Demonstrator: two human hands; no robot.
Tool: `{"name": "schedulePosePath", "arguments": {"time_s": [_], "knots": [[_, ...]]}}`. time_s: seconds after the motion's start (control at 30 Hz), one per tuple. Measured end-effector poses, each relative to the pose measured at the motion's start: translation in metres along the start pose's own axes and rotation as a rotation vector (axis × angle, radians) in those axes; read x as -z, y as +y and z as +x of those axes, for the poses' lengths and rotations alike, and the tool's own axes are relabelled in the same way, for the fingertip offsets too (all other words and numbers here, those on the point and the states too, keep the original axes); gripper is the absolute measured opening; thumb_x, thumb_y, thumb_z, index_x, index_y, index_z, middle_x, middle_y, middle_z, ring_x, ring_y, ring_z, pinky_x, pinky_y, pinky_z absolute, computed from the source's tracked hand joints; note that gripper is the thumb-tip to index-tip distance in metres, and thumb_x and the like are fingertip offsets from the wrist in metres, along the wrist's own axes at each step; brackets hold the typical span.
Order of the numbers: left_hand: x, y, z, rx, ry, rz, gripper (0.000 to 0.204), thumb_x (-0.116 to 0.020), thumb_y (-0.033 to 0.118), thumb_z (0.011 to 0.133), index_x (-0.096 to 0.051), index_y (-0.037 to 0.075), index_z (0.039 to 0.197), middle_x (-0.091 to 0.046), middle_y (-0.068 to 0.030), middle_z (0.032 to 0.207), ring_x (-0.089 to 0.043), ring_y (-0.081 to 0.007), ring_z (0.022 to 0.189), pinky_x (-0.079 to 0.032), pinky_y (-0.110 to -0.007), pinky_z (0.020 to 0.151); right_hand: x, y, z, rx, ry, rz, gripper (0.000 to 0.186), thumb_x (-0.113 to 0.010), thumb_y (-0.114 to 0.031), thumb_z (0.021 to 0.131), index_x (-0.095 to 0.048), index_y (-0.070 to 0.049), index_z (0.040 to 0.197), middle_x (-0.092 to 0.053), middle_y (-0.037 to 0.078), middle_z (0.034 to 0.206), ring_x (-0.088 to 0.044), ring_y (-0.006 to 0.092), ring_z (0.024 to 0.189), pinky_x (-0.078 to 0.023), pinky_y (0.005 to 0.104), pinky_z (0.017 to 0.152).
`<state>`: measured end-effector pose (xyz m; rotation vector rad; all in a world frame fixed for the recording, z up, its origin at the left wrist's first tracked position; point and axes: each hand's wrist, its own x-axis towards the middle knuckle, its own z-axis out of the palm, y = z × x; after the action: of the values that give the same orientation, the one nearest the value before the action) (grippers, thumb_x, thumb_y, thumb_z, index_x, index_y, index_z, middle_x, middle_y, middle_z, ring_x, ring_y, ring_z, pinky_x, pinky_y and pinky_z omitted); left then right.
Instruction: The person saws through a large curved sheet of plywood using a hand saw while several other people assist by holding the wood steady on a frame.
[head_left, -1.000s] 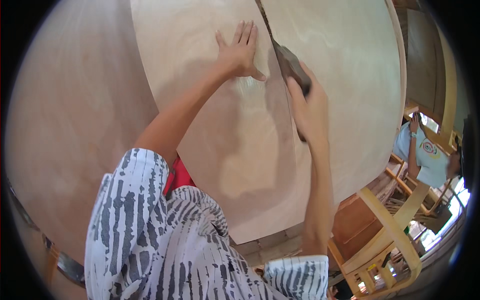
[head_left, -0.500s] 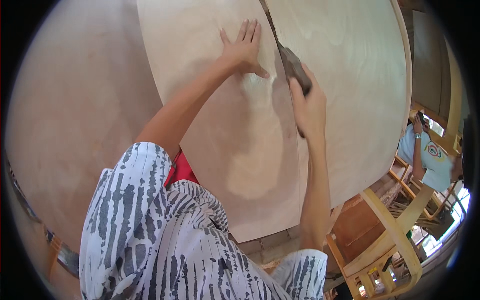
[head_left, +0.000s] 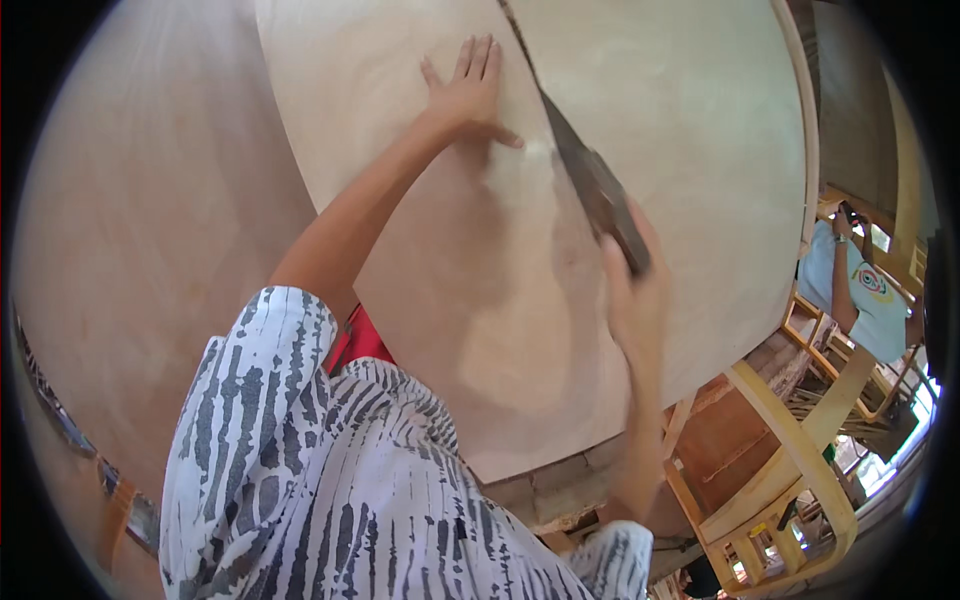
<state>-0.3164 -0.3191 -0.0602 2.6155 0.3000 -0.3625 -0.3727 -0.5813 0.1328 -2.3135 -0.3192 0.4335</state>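
A large pale plywood sheet (head_left: pixel 540 370) lies in front of me. A dark, narrow cut (head_left: pixel 518 38) runs down it from the far edge. My left hand (head_left: pixel 466 102) presses flat on the sheet left of the cut, its fingers spread. In my right hand (head_left: pixel 640 290) is a handsaw (head_left: pixel 592 185), gripped at its near end and slanting toward me. Its dark blade reaches to the near end of the cut. The fingers under the handle are partly hidden, and the right hand is slightly blurred.
Another broad brownish panel (head_left: pixel 160 250) spreads to the left. At the lower right stands a pale wooden chair frame (head_left: pixel 790 440), with more wooden frames behind it. Another person (head_left: pixel 865 290) in a light shirt is at the far right, holding a small dark object.
My right hand has drawn the handsaw back toward me and to the right, showing more of its blade. My left hand stays spread on the plywood. The view has shifted slightly.
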Motion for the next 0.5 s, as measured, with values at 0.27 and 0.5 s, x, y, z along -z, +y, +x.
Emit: {"name": "schedulePosePath", "arguments": {"time_s": [0.27, 0.5], "knots": [[-0.033, -0.012, -0.024, 0.063, -0.084, -0.030, 0.147, -0.094, 0.050, 0.065, -0.001, -0.001, 0.167, 0.000, -0.0207, 0.176, 0.003, -0.0383, 0.163, -0.011, -0.080, 0.118, -0.063, 0.046, 0.004, -0.021, 0.051, -0.072, 0.055, -0.068, -0.034, 0.095, -0.059, -0.019, 0.147, -0.073, 0.023, 0.088, -0.073, 0.0409, 0.077, -0.056, 0.0504, 0.070], [-0.020, 0.039, -0.066, 0.029, -0.135, -0.053, 0.161, -0.094, 0.060, 0.060, 0.013, 0.002, 0.166, 0.012, -0.0172, 0.176, 0.016, -0.0371, 0.162, 0.004, -0.078, 0.118, -0.048, 0.043, -0.004, -0.018, 0.174, -0.112, 0.057, -0.068, -0.037, 0.096, -0.059, -0.007, 0.143, -0.072, 0.024, 0.112, -0.068, 0.0421, 0.105, -0.054, 0.0502, 0.093]]}}
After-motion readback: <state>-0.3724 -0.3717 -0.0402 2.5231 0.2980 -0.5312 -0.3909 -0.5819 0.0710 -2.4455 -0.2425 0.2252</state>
